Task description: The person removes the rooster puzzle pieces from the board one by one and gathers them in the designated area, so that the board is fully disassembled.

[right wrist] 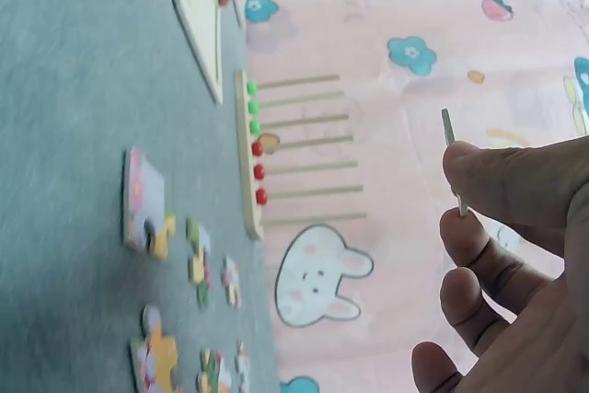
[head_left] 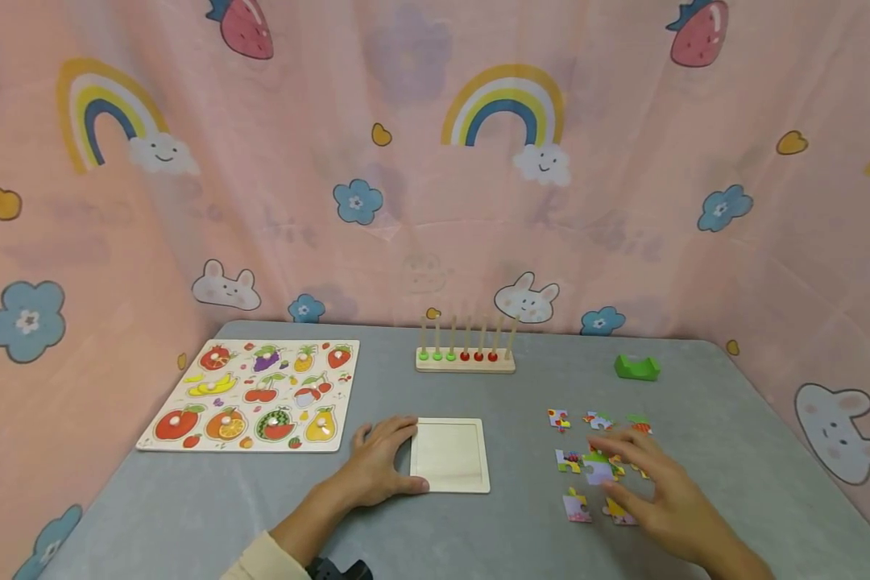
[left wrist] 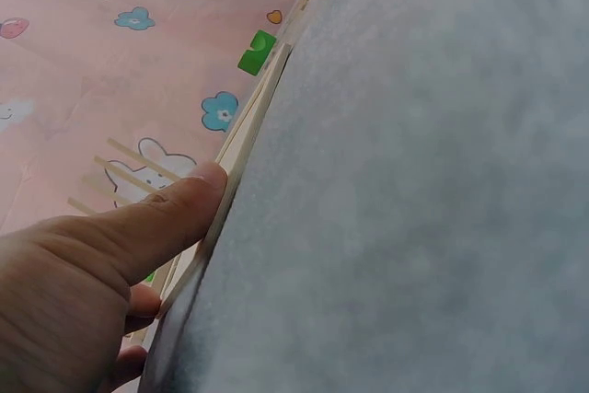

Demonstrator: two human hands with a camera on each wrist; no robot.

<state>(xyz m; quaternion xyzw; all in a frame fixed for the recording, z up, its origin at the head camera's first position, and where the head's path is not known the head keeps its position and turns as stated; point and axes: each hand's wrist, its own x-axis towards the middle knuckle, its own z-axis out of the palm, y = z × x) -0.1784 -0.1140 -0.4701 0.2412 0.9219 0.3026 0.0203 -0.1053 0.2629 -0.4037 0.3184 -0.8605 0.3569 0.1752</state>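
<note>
My left hand (head_left: 380,467) grips the left side of a square wooden puzzle tray (head_left: 449,456), which lies on the table with nothing in its recess. The left wrist view shows the thumb (left wrist: 198,192) on the tray's near edge and other fingers round the corner. Over to the right, my right hand (head_left: 656,491) pinches a jigsaw piece (head_left: 598,470) between thumb and fingertips. In the right wrist view that piece (right wrist: 448,126) appears edge-on, raised off the table. Several loose jigsaw pieces (head_left: 576,507) lie below and around this hand, some partly hidden by it.
A fruit knob-puzzle board (head_left: 344,379) lies at the left. Toward the back stands a wooden peg rack (head_left: 466,365) with green and red beads. A green block with a hollowed top (head_left: 638,369) sits at the back right. A patterned pink curtain (head_left: 406,258) hangs behind the table.
</note>
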